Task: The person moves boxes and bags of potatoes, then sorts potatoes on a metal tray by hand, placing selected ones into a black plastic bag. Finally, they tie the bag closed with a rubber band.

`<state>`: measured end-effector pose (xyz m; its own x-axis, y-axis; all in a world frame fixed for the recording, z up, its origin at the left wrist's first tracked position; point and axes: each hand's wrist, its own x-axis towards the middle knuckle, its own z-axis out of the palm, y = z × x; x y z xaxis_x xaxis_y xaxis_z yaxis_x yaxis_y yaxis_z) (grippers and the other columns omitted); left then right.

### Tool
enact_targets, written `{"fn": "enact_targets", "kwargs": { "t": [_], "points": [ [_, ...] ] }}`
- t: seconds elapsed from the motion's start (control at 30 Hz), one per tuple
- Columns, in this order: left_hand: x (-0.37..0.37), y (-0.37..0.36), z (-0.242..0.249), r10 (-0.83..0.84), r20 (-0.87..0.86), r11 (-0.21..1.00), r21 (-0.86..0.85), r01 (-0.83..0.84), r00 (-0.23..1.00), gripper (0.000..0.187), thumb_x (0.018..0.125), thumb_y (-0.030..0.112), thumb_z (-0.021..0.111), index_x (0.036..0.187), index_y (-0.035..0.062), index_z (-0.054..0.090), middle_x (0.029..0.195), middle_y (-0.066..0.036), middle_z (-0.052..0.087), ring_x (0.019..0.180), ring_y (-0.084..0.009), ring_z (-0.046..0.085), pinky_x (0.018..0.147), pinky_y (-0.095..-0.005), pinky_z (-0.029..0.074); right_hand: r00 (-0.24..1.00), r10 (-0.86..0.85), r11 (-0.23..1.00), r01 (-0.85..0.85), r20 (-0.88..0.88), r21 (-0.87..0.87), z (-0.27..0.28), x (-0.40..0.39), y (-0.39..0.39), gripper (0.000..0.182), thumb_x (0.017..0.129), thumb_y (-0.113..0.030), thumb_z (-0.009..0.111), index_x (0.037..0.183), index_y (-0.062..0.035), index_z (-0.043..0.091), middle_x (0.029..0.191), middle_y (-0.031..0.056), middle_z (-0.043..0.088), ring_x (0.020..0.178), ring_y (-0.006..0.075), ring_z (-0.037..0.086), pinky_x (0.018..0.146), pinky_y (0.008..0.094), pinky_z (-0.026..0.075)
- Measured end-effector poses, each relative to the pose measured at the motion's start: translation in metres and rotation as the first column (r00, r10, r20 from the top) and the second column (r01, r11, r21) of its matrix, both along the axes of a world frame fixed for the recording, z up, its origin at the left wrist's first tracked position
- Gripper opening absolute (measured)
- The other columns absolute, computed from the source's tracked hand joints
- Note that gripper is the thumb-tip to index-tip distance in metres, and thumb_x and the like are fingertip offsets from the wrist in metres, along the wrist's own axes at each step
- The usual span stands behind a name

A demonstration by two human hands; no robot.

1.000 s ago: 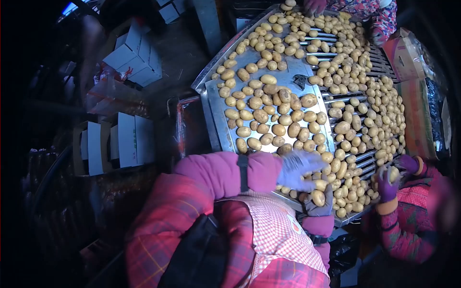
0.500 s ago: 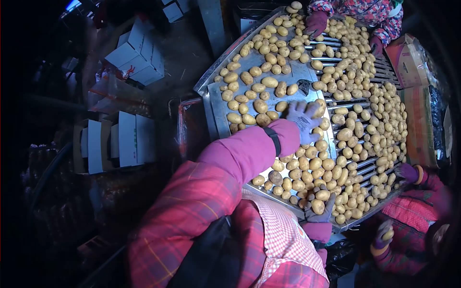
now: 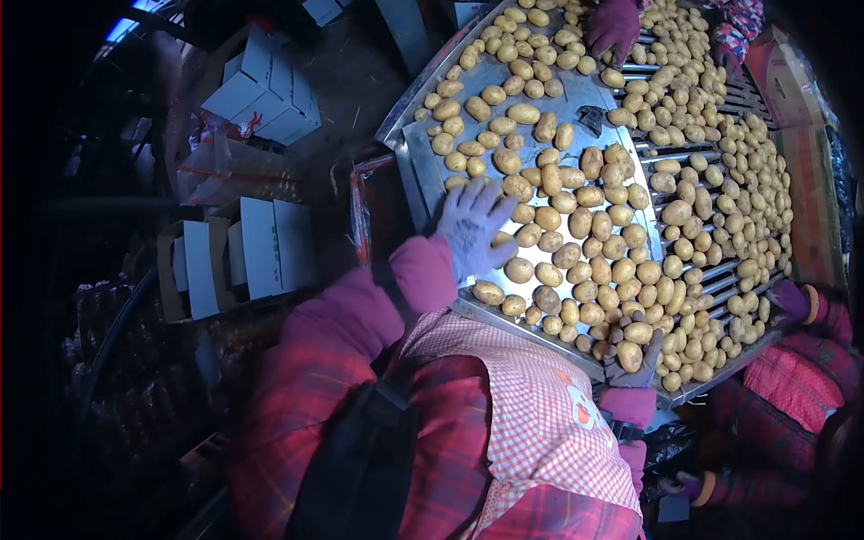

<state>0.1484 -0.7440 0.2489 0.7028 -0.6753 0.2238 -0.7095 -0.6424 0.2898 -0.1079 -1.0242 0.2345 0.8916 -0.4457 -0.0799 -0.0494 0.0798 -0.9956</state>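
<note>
My left hand [image 3: 474, 230], in a pale purple glove, lies palm down at the near left edge of the metal sorting table [image 3: 504, 85]. Its fingers are spread against the loose potatoes [image 3: 551, 178]. My right hand [image 3: 634, 353], gloved too, is turned up at the table's front edge. Its fingers curl around two potatoes [image 3: 629, 356], and part of the palm is hidden beneath them. A dark scrap [image 3: 591, 119] lies on the sheet metal among the potatoes.
Potatoes cover the slatted rollers [image 3: 711, 283] on the right. A co-worker's gloved hand [image 3: 615, 29] reaches in at the top; another person's hand [image 3: 789, 301] touches the right edge. White cartons [image 3: 261, 90] stand on the floor at left, and a cardboard box [image 3: 787, 76] at far right.
My left hand has moved left and toward me across the metal sheet, and potatoes now lie where it was. My right hand still holds potatoes at the edge. The view has shifted slightly.
</note>
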Motion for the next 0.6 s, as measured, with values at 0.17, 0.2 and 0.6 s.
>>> {"fn": "enact_targets", "kwargs": {
  "t": [0.17,0.2,0.6],
  "points": [
    [0.075,-0.026,-0.023,0.145,-0.196,0.989,0.040,-0.140,0.970,0.048,0.080,0.033,0.059,0.123,0.0131,0.055,0.129,-0.016,0.051,0.109,-0.0358,0.056,0.091,-0.0466,0.044,1.000,-0.020,0.897,0.018,0.000,0.441,0.009,0.005,-0.007,0.052,0.099,-0.036,0.043,0.142,-0.0115,0.030,0.134,0.0140,0.048,0.108,0.0257,0.056,0.077,0.0381,0.054],
    [0.090,-0.037,-0.024,0.136,-0.197,0.991,0.039,-0.130,0.971,0.048,0.080,0.033,0.059,0.123,0.0131,0.055,0.129,-0.016,0.051,0.109,-0.0358,0.056,0.091,-0.0466,0.044,0.999,-0.023,0.724,0.037,-0.029,0.689,0.011,0.007,-0.011,0.053,0.099,-0.041,0.042,0.142,-0.0113,0.033,0.131,0.0140,0.050,0.107,0.0262,0.057,0.077,0.0389,0.054],
    [0.065,-0.046,0.035,-0.212,-0.917,0.821,-0.354,-0.448,0.337,0.042,0.095,0.038,0.043,0.120,0.0063,0.054,0.100,-0.012,0.065,0.085,-0.0209,0.063,0.072,-0.0332,0.050,0.974,-0.106,0.566,0.226,-0.201,0.793,0.033,0.019,0.005,0.046,0.098,-0.036,0.046,0.131,-0.0051,0.045,0.122,0.0151,0.056,0.103,0.0275,0.060,0.073,0.0345,0.052]
  ]
}}
